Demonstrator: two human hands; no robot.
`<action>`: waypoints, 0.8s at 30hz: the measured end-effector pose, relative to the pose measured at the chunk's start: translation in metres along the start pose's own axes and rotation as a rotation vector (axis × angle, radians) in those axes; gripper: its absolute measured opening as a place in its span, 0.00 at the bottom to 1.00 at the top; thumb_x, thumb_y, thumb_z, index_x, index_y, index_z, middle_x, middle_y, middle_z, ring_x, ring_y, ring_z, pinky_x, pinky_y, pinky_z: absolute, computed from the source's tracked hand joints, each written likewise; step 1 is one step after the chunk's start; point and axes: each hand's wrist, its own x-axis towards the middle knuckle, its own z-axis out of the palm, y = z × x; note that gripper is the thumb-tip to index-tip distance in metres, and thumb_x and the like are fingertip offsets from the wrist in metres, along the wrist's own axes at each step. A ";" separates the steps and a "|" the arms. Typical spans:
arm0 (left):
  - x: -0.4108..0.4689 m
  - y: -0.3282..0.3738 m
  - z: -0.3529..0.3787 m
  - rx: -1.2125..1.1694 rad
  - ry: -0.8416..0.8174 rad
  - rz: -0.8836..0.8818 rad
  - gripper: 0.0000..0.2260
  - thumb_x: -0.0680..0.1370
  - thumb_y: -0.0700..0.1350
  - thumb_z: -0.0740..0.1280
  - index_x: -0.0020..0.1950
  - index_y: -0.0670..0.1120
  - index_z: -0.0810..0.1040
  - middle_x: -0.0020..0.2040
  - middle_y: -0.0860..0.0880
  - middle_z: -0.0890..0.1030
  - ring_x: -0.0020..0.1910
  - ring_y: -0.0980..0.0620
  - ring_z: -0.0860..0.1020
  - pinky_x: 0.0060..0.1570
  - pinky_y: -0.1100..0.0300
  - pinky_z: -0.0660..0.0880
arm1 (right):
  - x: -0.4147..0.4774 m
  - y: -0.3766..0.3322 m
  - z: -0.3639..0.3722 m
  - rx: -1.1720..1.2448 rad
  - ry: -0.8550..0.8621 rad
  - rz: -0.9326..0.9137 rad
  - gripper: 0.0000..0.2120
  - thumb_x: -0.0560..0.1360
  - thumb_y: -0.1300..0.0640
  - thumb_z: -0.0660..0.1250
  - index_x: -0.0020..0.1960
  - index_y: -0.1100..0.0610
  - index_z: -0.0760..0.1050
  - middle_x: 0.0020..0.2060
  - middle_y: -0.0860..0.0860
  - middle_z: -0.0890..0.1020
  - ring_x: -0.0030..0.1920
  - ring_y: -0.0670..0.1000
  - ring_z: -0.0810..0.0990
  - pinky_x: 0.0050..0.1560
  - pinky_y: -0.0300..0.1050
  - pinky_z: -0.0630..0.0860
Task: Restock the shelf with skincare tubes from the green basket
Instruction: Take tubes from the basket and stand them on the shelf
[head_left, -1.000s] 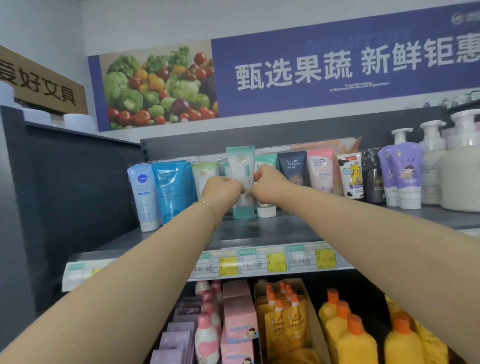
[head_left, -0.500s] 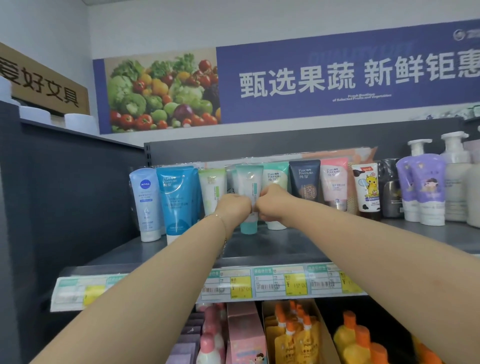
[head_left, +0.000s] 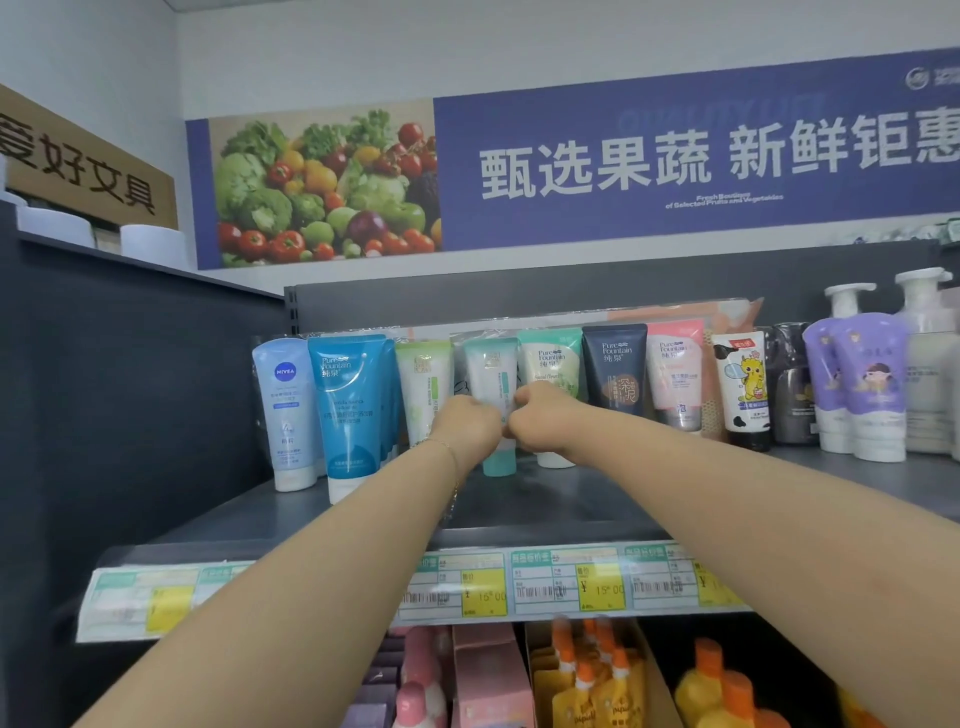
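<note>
Nearest, at lower edge: price strip (head_left: 561, 582) along the shelf (head_left: 545, 499) front, yellow tags legible; lower tier with orange-capped pouches (head_left: 587, 686) and pink cartons (head_left: 488, 675) beneath. Green basket out of view.

Middle distance: two bare forearms reaching up and forward over the shelf edge, a thin bracelet (head_left: 449, 452) on the left wrist. Left hand (head_left: 467, 423) and right hand (head_left: 540, 415) side by side, knuckles toward the camera, both curled shut on the lower half of one teal-capped tube (head_left: 493, 379). Fingertips hidden behind the knuckles; exact grip points not discernible.

Tube upright, cap down, cap apparently at or just above the shelf surface; contact not certain. Position: in the row, between a green-topped white tube (head_left: 423, 384) at left and a mint tube (head_left: 550, 364) at right, close to both.

Step judged in hand: seating the tube in its slot. To do well: lower straight until the cap sits flat, keep the body vertical, label facing out, front in line with neighbours. Release one hand first, steadying with the other; open slowly, since narrow caps tip easily and one falling tube may topple the row.

Farthest: blue tubes (head_left: 343, 410), dark tube (head_left: 615, 369), pink tube (head_left: 675, 374), purple pump bottles (head_left: 867, 384); above, fruit-and-vegetable banner (head_left: 519, 171).
</note>
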 end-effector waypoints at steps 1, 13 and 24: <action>-0.002 0.001 -0.001 0.018 -0.010 -0.004 0.11 0.75 0.31 0.55 0.48 0.35 0.77 0.53 0.35 0.79 0.51 0.40 0.77 0.56 0.48 0.76 | -0.001 -0.001 -0.001 0.004 -0.004 0.006 0.12 0.74 0.69 0.59 0.35 0.56 0.66 0.32 0.52 0.69 0.31 0.50 0.67 0.30 0.38 0.65; -0.040 0.008 -0.021 0.681 -0.031 0.368 0.13 0.76 0.40 0.61 0.60 0.42 0.73 0.52 0.45 0.77 0.50 0.46 0.75 0.51 0.55 0.75 | -0.059 -0.005 -0.017 -0.703 0.126 -0.353 0.13 0.75 0.56 0.61 0.59 0.56 0.69 0.53 0.53 0.77 0.50 0.56 0.77 0.44 0.47 0.74; -0.136 0.008 -0.023 0.906 0.187 0.767 0.03 0.76 0.47 0.59 0.43 0.49 0.69 0.43 0.51 0.77 0.43 0.47 0.75 0.40 0.56 0.66 | -0.166 -0.003 -0.035 -0.946 0.300 -0.752 0.12 0.76 0.52 0.59 0.55 0.57 0.74 0.46 0.52 0.77 0.47 0.54 0.76 0.37 0.48 0.72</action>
